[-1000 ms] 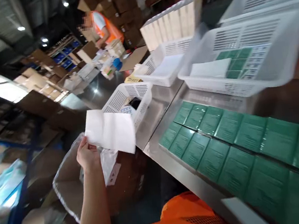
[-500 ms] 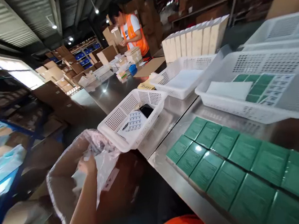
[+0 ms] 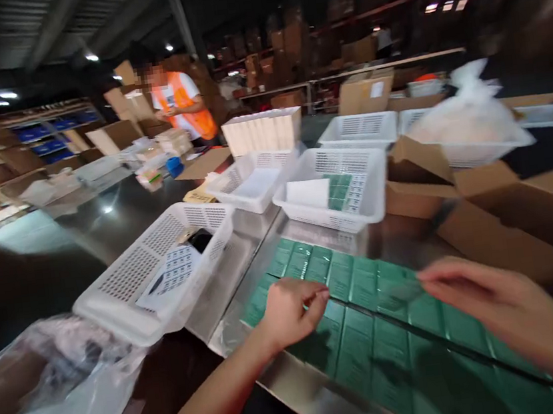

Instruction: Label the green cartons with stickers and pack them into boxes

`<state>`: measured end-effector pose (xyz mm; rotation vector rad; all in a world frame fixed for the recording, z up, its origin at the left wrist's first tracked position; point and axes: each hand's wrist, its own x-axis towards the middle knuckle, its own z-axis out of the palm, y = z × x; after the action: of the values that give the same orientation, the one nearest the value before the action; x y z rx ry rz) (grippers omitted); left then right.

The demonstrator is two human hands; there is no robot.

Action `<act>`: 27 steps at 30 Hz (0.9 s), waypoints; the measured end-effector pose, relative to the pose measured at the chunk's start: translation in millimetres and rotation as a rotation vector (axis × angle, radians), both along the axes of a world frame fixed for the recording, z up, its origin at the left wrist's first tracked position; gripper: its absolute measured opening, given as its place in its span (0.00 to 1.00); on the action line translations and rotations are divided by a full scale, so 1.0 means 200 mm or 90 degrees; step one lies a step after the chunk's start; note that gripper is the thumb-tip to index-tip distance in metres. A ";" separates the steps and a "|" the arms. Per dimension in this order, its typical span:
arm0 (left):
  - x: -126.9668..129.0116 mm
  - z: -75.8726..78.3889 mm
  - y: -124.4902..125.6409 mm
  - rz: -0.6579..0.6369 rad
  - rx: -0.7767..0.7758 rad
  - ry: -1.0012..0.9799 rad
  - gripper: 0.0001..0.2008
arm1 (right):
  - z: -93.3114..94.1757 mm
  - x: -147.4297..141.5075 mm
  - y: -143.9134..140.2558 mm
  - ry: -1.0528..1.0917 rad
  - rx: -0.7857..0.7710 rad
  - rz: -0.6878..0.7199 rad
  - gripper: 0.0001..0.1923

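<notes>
Item: green packets (image 3: 369,303), flat, film-wrapped, laid in rows across lower centre of the steel table (image 3: 299,392).
Handling: probably light, slick, fairly stiff; best gripped by the edges.
Left hand (image 3: 289,309): fingers curled, pinching nothing visible, over packets.
Right hand (image 3: 490,305): open, blurred, empty, lower right.

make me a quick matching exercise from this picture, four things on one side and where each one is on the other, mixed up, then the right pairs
Things:
1. left hand
2. green packs
3. black phone
4. plastic bag

Places:
A. inside the near white basket
B. low at the left, beside the metal table
C. laid in rows on the metal table
D. over the near end of the green rows, fingers pinched

Pairs: 1-D, 2-C, 3-A, 4-B
</notes>
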<state>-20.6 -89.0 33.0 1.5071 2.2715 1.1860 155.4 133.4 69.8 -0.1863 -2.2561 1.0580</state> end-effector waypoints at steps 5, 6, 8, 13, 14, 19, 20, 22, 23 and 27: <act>0.01 -0.07 0.20 -0.053 -0.075 -0.217 0.23 | -0.03 -0.10 0.07 -0.184 -0.329 0.003 0.12; 0.01 -0.08 0.22 -0.065 -0.086 -0.236 0.23 | -0.04 -0.12 0.08 -0.197 -0.359 0.001 0.13; 0.02 -0.10 0.25 -0.077 -0.101 -0.256 0.22 | -0.06 -0.16 0.07 -0.222 -0.392 0.004 0.12; 0.06 -0.12 0.29 -0.057 -0.141 -0.264 0.19 | -0.12 -0.22 0.06 -0.252 -0.387 -0.004 0.08; 0.06 -0.13 0.30 -0.047 -0.152 -0.269 0.19 | -0.15 -0.23 0.07 -0.256 -0.371 -0.015 0.08; 0.05 -0.18 0.40 -0.028 -0.247 -0.320 0.18 | -0.31 -0.27 0.14 -0.262 -0.321 -0.102 0.15; 0.06 -0.19 0.42 -0.032 -0.271 -0.330 0.18 | -0.34 -0.27 0.16 -0.265 -0.314 -0.122 0.19; 0.08 -0.20 0.46 -0.042 -0.316 -0.341 0.18 | -0.39 -0.25 0.20 -0.276 -0.294 -0.155 0.24; 0.09 -0.21 0.48 -0.045 -0.335 -0.342 0.18 | -0.41 -0.24 0.21 -0.285 -0.285 -0.167 0.24; 0.14 -0.24 0.55 -0.047 -0.397 -0.326 0.16 | -0.45 -0.19 0.27 -0.327 -0.264 -0.196 0.22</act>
<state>7.4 21.3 -15.0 0.9139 1.9458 0.6406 118.4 186.9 -20.6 -1.0489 -2.2941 1.4083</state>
